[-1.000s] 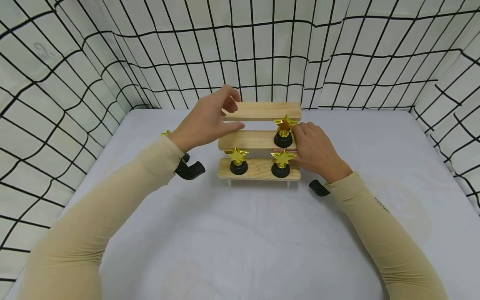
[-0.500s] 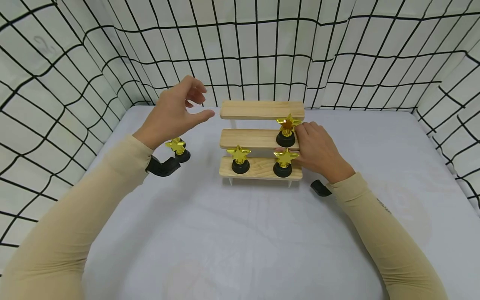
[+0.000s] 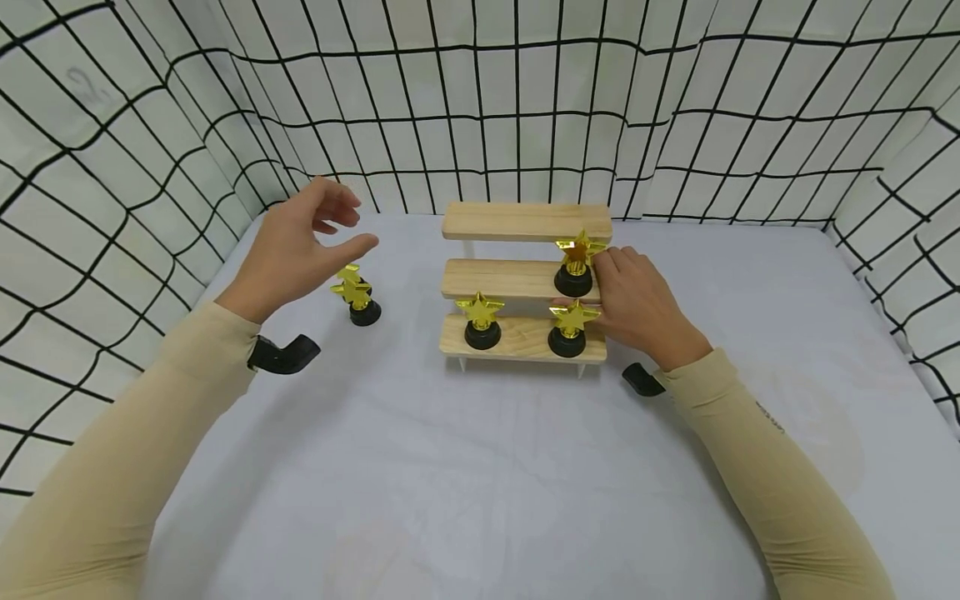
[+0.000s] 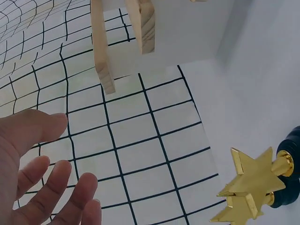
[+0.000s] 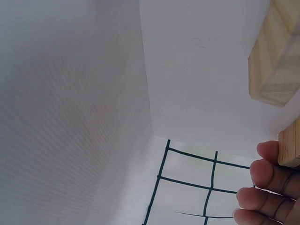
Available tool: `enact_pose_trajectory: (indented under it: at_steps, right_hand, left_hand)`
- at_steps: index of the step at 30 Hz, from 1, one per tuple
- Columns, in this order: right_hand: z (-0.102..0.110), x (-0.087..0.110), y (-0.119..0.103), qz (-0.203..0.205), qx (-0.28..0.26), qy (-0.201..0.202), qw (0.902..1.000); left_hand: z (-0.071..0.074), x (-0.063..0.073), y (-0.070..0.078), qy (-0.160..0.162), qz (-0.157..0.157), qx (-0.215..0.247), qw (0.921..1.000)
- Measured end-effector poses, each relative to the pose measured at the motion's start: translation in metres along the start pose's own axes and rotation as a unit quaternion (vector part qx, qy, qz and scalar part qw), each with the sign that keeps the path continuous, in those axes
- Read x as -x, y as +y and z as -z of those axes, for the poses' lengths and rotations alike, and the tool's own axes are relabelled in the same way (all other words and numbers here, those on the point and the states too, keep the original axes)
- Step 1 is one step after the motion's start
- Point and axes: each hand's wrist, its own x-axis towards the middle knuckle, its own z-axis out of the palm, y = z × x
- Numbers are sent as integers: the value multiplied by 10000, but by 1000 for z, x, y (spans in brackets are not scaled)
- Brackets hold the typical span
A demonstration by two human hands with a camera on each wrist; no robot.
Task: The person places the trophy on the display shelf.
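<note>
My left hand [image 3: 292, 250] is held in the air at the left with nothing in it, thumb and fingers spread apart. Just past its thumb, two gold star trophies [image 3: 354, 292] on black bases stand close together; the left wrist view also shows these star trophies [image 4: 251, 180], apart from the fingers. On the right, my right hand [image 3: 641, 304] grips the right end of the middle board of a three-tier wooden stand [image 3: 495, 278]. One star trophy [image 3: 576, 265] sits on that board beside the fingers. The lowest board carries a left trophy [image 3: 482, 321] and a right trophy [image 3: 568, 327].
The top board [image 3: 525, 222] of the stand bears nothing. A white cloth [image 3: 480, 467] covers the table. Black grid netting [image 3: 517, 117] over white walls closes off the back and both sides. Black wrist mounts [image 3: 285, 356] stick out below the sleeves.
My left hand has moved left, away from the stand, bringing the two trophies at the left into sight. My right hand has kept its hold on the board.
</note>
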Motion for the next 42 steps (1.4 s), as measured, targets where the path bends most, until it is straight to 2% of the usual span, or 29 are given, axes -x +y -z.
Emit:
enact_pose_trajectory:
  at_steps: [7,14,22,33,42]
  right_hand:
    - [-1,0,1,-85,-24,-210,9997]
    - [-1,-1,1,-218,-84,-418,9989]
    - [-2,0,1,-133,-165,-266,9994]
    - [-5,0,4,-8,-329,-58,9994]
    - [-6,0,4,-17,-352,-79,9993]
  left_hand:
    - [-1,13,-20,106,131,187,9997]
    - [-9,24,-39,143,325,629,9974]
    - [-20,31,-58,278,374,1050,9934]
    - [-36,38,-78,140,321,1214,9920]
    - [-48,38,-91,237,250,1449,9888]
